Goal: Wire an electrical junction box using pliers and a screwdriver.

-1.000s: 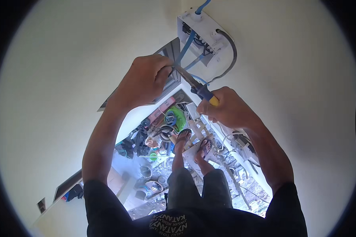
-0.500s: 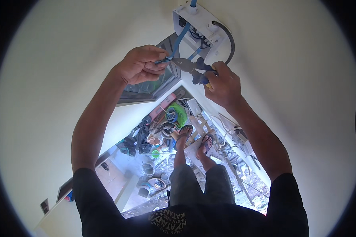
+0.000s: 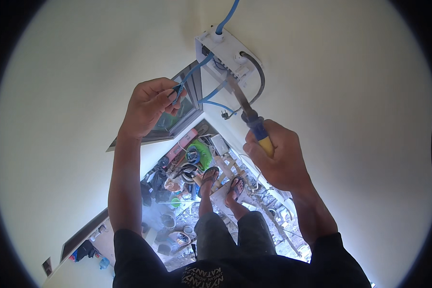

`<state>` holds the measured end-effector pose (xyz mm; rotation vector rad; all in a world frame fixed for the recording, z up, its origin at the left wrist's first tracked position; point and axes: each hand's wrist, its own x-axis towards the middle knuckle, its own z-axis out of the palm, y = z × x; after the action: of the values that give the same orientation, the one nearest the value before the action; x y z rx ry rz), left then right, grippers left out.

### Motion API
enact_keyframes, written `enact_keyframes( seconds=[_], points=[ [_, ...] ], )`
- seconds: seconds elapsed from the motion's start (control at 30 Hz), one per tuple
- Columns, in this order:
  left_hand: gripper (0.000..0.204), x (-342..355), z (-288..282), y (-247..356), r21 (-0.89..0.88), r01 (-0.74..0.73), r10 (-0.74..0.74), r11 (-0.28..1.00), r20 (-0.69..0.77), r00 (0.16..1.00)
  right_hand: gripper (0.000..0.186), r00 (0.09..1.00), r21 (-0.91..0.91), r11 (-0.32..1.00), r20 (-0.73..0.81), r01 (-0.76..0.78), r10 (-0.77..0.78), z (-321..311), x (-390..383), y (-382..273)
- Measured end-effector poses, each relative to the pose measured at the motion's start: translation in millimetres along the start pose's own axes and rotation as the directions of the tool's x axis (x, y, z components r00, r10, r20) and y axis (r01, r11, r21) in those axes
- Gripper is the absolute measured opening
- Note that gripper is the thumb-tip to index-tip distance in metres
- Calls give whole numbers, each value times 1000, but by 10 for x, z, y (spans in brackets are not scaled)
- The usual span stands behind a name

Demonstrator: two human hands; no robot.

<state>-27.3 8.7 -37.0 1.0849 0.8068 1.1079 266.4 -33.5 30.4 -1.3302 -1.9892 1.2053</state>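
My left hand (image 3: 151, 108) pinches the end of a blue cable (image 3: 195, 68), with thin dark strands between thumb and fingertips. That cable runs up into an opened white electrical box (image 3: 231, 52) on the wall. In my right hand (image 3: 282, 156) is a pair of combination pliers (image 3: 255, 126) with blue and yellow handles, gripped in a fist. The jaws point up toward the box's underside, blurred by motion, and are apart from the cable in my left hand. Whether they touch the box I cannot tell.
A blue conduit (image 3: 226, 18) enters the box's top, and a black cable (image 3: 261, 79) loops from its side. Below hang another blue cable (image 3: 218, 104) and a black plug (image 3: 226, 115). A grey-framed window (image 3: 197, 91) stands behind my left hand. Clutter surrounds my sandalled feet (image 3: 235, 187).
The pliers have come away from the cable end and swung to point upward at the box. My right hand is lower; my left has shifted left and down, still pinching the cable.
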Motion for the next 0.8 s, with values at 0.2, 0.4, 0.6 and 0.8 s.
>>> enact_keyframes(
  seconds=[0.2,0.4,0.6,0.8],
  points=[
    [19,-2,174,-85,47,-71,74,996,-58,996,21,971,-498,844,-218,-201,103,-425,540,-633],
    [22,-27,337,-220,-45,-93,84,995,-163,983,34,982,-699,693,-168,-177,81,-471,947,-866],
    [19,-43,501,-414,-144,-105,62,984,-274,960,23,906,-870,493,-223,-19,-360,-193,1139,-384],
    [18,-80,553,-462,-174,12,-71,985,-334,940,11,786,-955,282,-102,94,-609,-188,1079,-384]
  ],
)
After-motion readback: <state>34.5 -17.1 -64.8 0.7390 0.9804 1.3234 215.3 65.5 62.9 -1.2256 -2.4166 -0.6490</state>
